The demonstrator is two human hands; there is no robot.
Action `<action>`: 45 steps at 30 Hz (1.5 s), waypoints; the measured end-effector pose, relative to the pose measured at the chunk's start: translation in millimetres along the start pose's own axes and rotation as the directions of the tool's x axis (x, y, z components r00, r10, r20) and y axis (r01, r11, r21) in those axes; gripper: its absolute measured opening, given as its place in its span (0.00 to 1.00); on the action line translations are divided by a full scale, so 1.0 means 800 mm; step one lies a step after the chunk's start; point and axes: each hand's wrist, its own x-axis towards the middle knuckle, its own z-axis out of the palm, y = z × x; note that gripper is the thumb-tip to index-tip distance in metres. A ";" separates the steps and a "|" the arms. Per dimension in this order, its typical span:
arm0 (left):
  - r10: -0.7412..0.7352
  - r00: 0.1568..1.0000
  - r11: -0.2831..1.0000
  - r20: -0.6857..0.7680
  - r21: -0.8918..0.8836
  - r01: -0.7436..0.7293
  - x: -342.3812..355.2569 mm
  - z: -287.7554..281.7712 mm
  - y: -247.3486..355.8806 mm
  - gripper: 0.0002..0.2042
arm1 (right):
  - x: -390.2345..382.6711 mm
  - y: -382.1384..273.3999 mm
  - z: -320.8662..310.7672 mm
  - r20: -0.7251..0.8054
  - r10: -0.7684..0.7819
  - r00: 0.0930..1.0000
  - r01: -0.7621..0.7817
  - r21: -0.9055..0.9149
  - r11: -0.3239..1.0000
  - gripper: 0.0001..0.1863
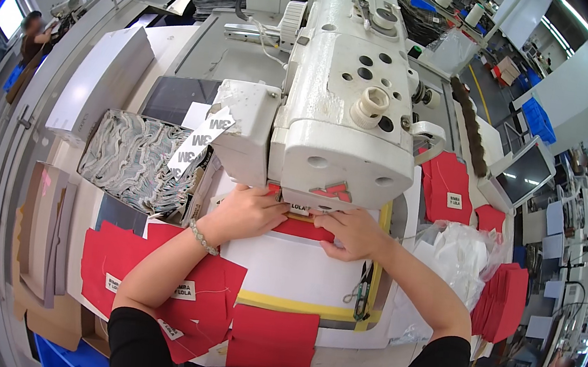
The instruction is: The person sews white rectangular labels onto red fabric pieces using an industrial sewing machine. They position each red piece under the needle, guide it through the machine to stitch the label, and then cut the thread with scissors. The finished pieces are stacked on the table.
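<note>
A red fabric piece (305,230) lies under the head of a white industrial sewing machine (351,150). A small white label (298,209) sits on its far part, partly hidden by the machine head. My left hand (250,215) holds the fabric's left side down beside the label, its fingers bent and close together. At the right side, my right hand (352,233) grips the fabric, fingers curled with the thumb below. The needle and presser foot are hidden. Thread snips (362,295) lie just below my right hand.
Labelled red pieces (166,256) are spread at left, near a box of bundled labels (137,157). A plain red piece (273,339) lies at the near edge. Right are a clear plastic bag (449,265), a red stack (499,303) and a screen (526,175).
</note>
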 end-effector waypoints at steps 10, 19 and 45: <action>0.045 0.996 0.998 -0.073 -0.030 -0.047 0.002 0.001 0.003 0.09 | 0.001 0.001 0.000 -0.048 -0.039 0.998 0.041 0.034 0.999 0.18; -0.033 0.999 0.999 0.019 -0.042 0.034 0.002 0.001 0.006 0.11 | 0.002 0.000 -0.002 -0.025 -0.029 0.999 0.030 0.033 0.999 0.18; -0.005 0.999 0.997 0.039 -0.073 0.008 0.009 -0.003 0.008 0.14 | -0.002 0.005 0.007 -0.060 -0.031 0.998 0.033 0.036 0.999 0.18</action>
